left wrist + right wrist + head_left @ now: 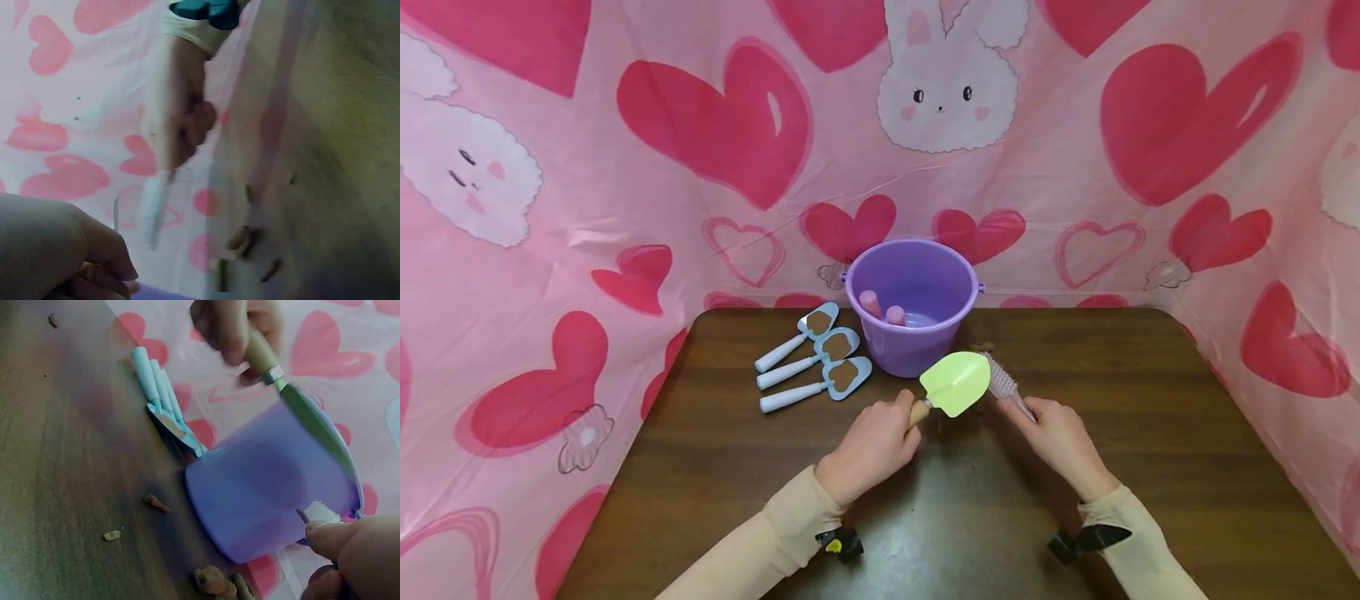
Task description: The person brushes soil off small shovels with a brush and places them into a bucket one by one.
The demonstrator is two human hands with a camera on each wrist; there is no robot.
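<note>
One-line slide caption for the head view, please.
Left hand gripping a lime-green trowel, right hand a brush; three blue trowels lie left of a purple bucket on a wooden table.

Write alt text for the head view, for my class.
A person's left hand holds a green trowel and the right hand a brush over a wooden table. Behind stands a purple bucket with two pink cylinders inside; three blue trowels lie left of it.

Layout, rel. to fingers

Trowel (956, 384) in L hand (872, 446) fingers, pointing ahead-R; brush (1002, 382) in R hand (1062, 443) fingers, ahead-L. Bucket (904, 350) beyond L fingers, 2 rods (870, 303) inside. 3 spades (790, 372) ahead-L of L fingers, beside bucket. Table (1195, 400) underneath; bits (214, 582) nr bucket base. Backdrop (1052, 158) behind.
</note>
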